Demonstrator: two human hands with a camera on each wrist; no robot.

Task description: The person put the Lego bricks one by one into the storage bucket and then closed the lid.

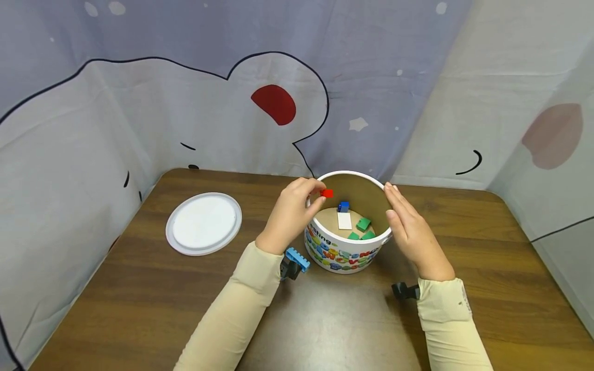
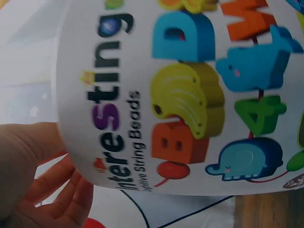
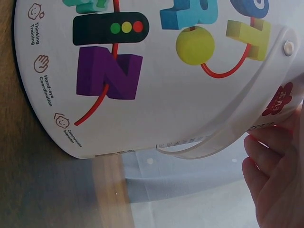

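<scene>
Pinching a red block (image 1: 328, 193) at the mouth of a bucket (image 1: 343, 256)

Left hand (image 1: 291, 208): grip nearly closed, thumb and fingers on the block, near the rim. Right hand (image 1: 412, 229): fingers nearly straight, resting against the rim opposite. Inside: blue block (image 1: 344, 206), white piece (image 1: 344, 221), green blocks (image 1: 363, 224). At left, white lid (image 1: 204, 224) on the surface (image 1: 139, 304). In both wrist views the bucket's wall partly hides the fingers.

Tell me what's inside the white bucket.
Inside the bucket are a blue piece, a white rectangle and green pieces. The left hand holds a red piece at the opening. The bucket's near side hides whatever lies behind.
</scene>
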